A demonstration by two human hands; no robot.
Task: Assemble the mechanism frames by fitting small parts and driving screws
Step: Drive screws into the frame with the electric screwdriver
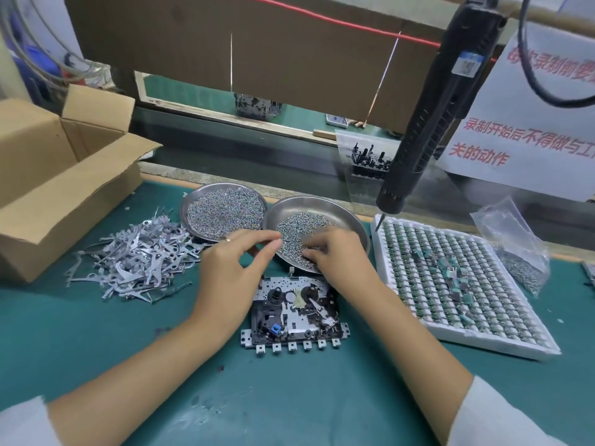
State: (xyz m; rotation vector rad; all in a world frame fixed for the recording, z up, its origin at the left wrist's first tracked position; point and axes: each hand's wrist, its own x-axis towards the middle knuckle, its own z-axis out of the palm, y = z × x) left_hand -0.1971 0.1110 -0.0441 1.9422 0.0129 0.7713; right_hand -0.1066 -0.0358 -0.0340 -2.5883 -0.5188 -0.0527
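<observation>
A mechanism frame (294, 313) of grey metal and black plastic lies flat on the green mat in front of me, with a small blue part on it. Just behind it a steel dish (338, 214) holds loose silver screws (296, 233). My left hand (231, 268) reaches over the dish's near left rim, its fingertips pinched together at the screws. My right hand (338, 255) lies in the dish with curled fingers down among the screws. What either hand holds is hidden. A black electric screwdriver (428, 123) hangs above the right side, its tip over the white tray.
A second steel dish (193, 201) of tiny screws sits at the left. A heap of flat metal levers (138, 259) lies beside an open cardboard box (48, 188). A white tray (515, 347) of small green parts and a plastic bag (515, 252) of screws lie at the right.
</observation>
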